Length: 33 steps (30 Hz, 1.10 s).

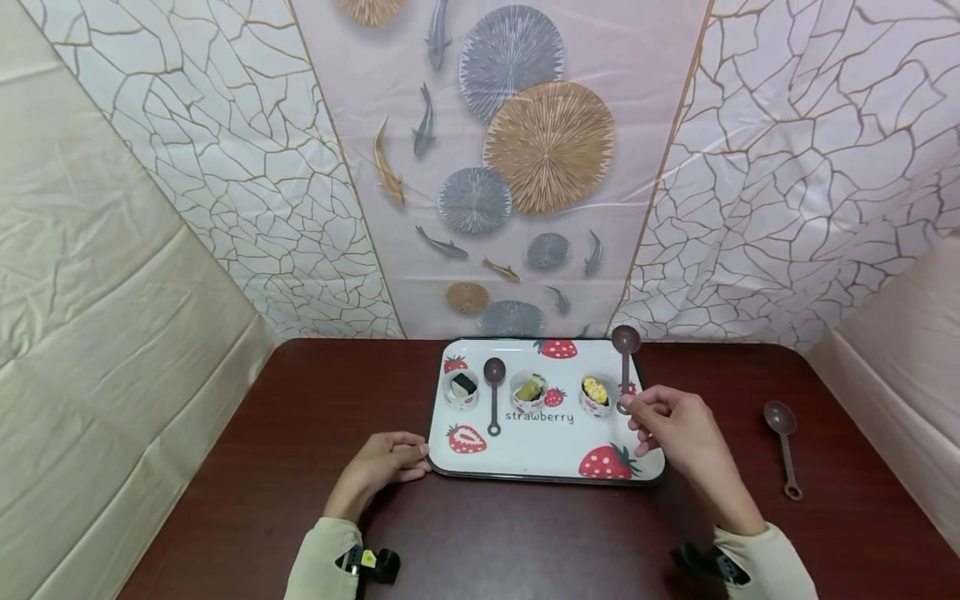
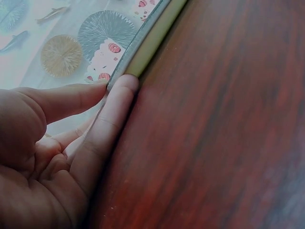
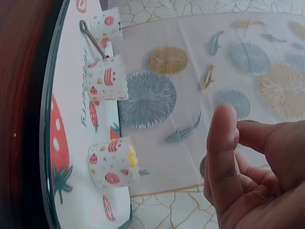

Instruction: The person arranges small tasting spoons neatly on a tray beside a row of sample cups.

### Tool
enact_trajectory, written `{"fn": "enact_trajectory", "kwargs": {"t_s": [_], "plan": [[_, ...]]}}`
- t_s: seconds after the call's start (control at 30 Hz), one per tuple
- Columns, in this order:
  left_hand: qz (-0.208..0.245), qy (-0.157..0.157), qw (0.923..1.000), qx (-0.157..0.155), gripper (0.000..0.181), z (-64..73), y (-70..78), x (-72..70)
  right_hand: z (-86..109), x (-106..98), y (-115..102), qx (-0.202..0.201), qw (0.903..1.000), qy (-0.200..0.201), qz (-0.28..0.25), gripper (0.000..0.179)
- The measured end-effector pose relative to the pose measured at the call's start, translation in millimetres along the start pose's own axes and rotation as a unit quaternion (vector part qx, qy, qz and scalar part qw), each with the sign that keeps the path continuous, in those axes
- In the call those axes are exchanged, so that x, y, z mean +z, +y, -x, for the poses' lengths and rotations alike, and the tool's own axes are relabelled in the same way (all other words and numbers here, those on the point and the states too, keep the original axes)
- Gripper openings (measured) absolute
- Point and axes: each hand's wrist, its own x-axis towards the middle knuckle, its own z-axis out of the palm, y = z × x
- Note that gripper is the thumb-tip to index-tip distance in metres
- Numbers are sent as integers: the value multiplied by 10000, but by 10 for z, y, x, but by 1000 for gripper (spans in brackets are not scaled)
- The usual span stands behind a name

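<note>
My right hand [image 1: 681,425] pinches the handle end of a brown spoon [image 1: 626,340] over the right side of a white strawberry-print tray [image 1: 517,458]. The spoon's bowl points away, past the tray's far right corner. In the right wrist view, the fingers of the right hand [image 3: 243,162] hide most of that spoon. My left hand [image 1: 386,460] grips the tray's near left corner, thumb and forefinger at the rim. Three paper cups hold food: dark and white pieces in the left cup [image 1: 461,402], green in the middle cup [image 1: 528,406], yellow in the right cup [image 1: 596,408].
Between the left and middle cups, a second brown spoon [image 1: 494,396] lies on the tray. Another spoon [image 1: 783,446] rests on the dark wooden table [image 1: 525,542], right of the right hand. A patterned cloth [image 1: 525,275] hangs behind the table's back edge.
</note>
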Motion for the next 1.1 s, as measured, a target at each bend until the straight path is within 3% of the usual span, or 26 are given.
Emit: {"fn": "enact_trajectory", "kwargs": {"t_s": [0.17, 0.47, 1.1], "plan": [[6, -20, 10000, 29, 36, -4, -9, -3, -28, 67, -76, 6, 9999, 123, -23, 30], [31, 56, 9999, -80, 35, 11, 10, 6, -105, 220, -153, 78, 9985, 96, -534, 26], [66, 262, 9995, -171, 35, 4, 38, 49, -203, 682, 145, 366, 9967, -42, -717, 15]]}}
